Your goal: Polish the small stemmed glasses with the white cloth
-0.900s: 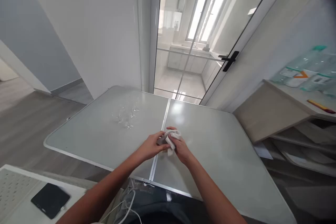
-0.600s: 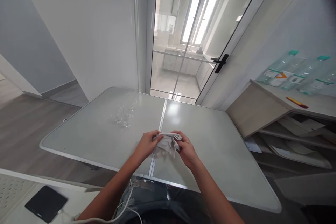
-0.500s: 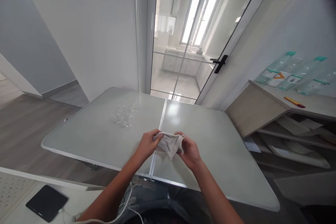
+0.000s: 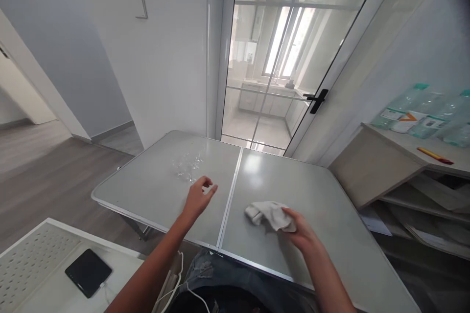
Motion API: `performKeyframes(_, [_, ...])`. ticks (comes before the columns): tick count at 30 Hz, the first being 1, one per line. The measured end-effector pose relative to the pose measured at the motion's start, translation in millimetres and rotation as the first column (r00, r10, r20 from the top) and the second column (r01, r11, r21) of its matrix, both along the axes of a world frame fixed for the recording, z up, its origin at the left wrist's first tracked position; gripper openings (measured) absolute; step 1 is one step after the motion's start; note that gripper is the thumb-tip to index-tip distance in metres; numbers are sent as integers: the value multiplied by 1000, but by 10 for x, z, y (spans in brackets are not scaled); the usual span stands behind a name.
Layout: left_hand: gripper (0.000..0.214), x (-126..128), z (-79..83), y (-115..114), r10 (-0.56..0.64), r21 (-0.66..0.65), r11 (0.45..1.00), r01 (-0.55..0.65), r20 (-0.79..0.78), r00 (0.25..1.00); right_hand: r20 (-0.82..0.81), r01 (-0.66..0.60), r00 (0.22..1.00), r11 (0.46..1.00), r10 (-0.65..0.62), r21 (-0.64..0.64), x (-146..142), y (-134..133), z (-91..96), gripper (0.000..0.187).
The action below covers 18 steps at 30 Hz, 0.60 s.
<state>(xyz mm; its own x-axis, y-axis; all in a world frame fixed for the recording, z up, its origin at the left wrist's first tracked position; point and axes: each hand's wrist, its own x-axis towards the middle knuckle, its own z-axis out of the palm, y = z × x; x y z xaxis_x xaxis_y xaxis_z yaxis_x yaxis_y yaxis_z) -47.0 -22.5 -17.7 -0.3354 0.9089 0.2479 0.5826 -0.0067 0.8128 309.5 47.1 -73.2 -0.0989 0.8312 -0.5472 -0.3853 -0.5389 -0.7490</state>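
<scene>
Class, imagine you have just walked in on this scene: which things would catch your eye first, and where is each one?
The white cloth lies crumpled on the right half of the grey table, held by the right hand. The left hand hovers open over the left half, near a cluster of clear glasses. Behind the table stands a bright glass door.

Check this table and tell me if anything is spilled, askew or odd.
One thing stands out: a patch of clear droplets or small glassy bits lies scattered on the left half of the grey folding table, just beyond the open left hand. The right hand holds a crumpled white cloth on the right half.
</scene>
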Motion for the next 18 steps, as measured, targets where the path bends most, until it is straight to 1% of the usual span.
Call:
performKeyframes(1, [24,-132,-58,-1,145,10,989,-144,-15,989,12,132,991,990,-132,39,130,80,-22,23])
performKeyframes(2, [26,-260,-115,2,292,29,956,-291,-37,956,26,287,957,954,-291,88,245,156,-47,24])
performKeyframes(3, [29,-378,-171,10,402,40,916,-400,-60,914,43,428,898,891,-439,151,339,224,-75,28])
performKeyframes(4, [34,-480,-225,26,463,33,886,-462,-73,883,41,502,852,837,-521,219,407,281,-106,37])
performKeyframes(5, [41,-565,-277,49,489,17,872,-489,-75,869,28,529,833,810,-553,254,448,329,-139,43])
performKeyframes(6, [46,-633,-327,80,488,-4,872,-489,-70,870,13,536,830,804,-558,255,461,369,-172,44])
performKeyframes(7, [50,-685,-374,116,475,-28,878,-477,-58,878,-11,522,845,819,-535,236,450,406,-202,43])
performKeyframes(9, [54,-755,-460,196,448,-52,892,-448,-18,894,-73,468,884,867,-462,173,379,492,-241,31])
performKeyframes(11, [55,-799,-535,269,435,-47,900,-434,23,900,-125,402,914,902,-385,157,276,617,-242,22])
performKeyframes(13, [56,-831,-594,322,430,-19,903,-429,43,902,-154,329,941,922,-301,204,171,781,-207,20])
performKeyframes(15, [57,-857,-633,351,431,6,902,-432,37,901,-170,270,958,927,-232,261,68,951,-165,22])
performKeyframes(18, [53,-890,-648,365,401,23,916,-402,25,916,-196,256,959,918,-203,301,-95,1121,-169,25])
